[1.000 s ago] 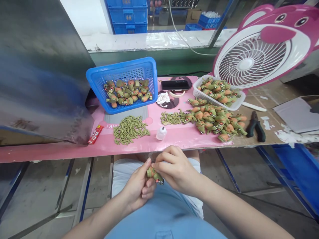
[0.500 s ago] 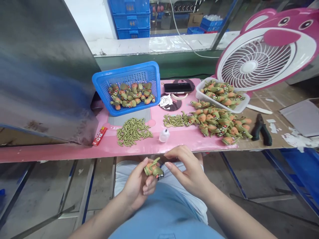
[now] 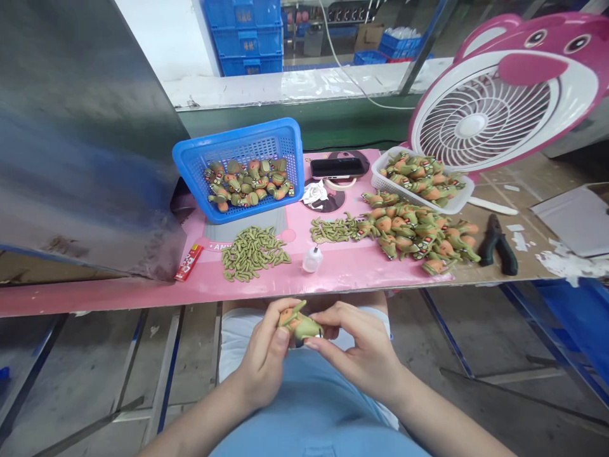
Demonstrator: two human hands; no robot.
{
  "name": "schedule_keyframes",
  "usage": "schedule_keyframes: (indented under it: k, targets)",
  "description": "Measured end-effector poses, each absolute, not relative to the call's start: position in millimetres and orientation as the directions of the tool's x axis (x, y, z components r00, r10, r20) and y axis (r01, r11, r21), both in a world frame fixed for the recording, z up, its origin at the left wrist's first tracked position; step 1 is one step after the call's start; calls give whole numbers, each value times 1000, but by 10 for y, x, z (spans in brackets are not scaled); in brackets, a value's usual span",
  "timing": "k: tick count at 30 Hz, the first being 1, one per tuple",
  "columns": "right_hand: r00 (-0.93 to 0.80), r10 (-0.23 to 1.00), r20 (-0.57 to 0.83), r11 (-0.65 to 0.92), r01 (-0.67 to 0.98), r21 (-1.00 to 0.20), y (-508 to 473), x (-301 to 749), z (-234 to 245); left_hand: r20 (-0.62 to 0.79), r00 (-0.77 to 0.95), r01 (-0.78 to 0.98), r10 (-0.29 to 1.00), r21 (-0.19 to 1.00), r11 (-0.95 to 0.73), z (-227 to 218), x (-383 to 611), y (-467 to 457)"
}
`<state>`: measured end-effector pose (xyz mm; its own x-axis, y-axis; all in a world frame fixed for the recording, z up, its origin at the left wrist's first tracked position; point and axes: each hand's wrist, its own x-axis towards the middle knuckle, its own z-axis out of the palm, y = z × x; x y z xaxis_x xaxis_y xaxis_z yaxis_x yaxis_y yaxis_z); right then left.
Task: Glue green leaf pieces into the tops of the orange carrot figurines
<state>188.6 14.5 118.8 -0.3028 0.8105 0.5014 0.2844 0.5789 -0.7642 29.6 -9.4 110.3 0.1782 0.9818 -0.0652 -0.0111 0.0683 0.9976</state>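
Observation:
A small green-and-orange figurine [image 3: 304, 326] is held over my lap, just below the table's front edge. My left hand [image 3: 266, 352] grips its orange end between thumb and fingers. At the other end, the thumb and fingers of my right hand [image 3: 356, 339] close on the figurine's head. A thin green piece sticks up from its body. Straight ahead on the table stands a small white bottle [image 3: 313, 259] with a thin tip. Left of it lies a heap of small curved green pieces [image 3: 254, 254], and behind it a smaller pile of green pieces [image 3: 333, 229].
A blue basket [image 3: 190, 155] of figurines stands at the back left. Several figurines [image 3: 413, 231] lie heaped at right before a white basket [image 3: 464, 202]. Pliers [image 3: 497, 246], a pink fan [image 3: 561, 70], a phone [image 3: 337, 167], crumpled tissue [image 3: 314, 192] and a red packet [image 3: 189, 263] are also there.
My right hand has come in from the right and now grips the figurine's head. My left hand has turned, its fingers now wrapped over the orange end.

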Motion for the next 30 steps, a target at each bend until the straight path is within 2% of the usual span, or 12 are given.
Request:
schedule_keyframes:
  k: [7, 11, 13, 17, 22, 25, 28, 30]
  targets:
    - [-319, 799, 509, 593, 283, -754, 109, 1864, 1193, 51, 174, 136, 983, 988, -76, 1059, 268, -97]
    - [-306, 811, 499, 578, 289, -763, 110, 1851, 1170, 45, 164, 168, 985, 983, -73, 1068, 271, -102]
    - [-294, 820, 491, 566, 290, -772, 115, 1848, 1154, 19, 87, 174, 996, 984, -34, 1065, 303, -110]
    - [-233, 822, 520, 569, 311, -761, 144, 1827, 1120, -42, -95, 140, 995, 989, 55, 1027, 410, -99]
    - [-194, 802, 565, 593, 376, -712, 261, 1893, 1087, -111, -110, -16, 988, 994, 110, 922, 482, 47]
    - [-70, 824, 562, 497, 564, -659, 498, 2219, 1056, -155, -86, -146, 984, 979, 142, 831, 407, 191]
    - [143, 820, 554, 321, 686, -653, 874, 2728, 992, -232, -98, -159, 968, 964, 215, 754, 266, 291]
    - [226, 811, 539, 214, 744, -633, 1124, 3026, 936, -255, -103, -154, 961, 959, 238, 719, 187, 303]
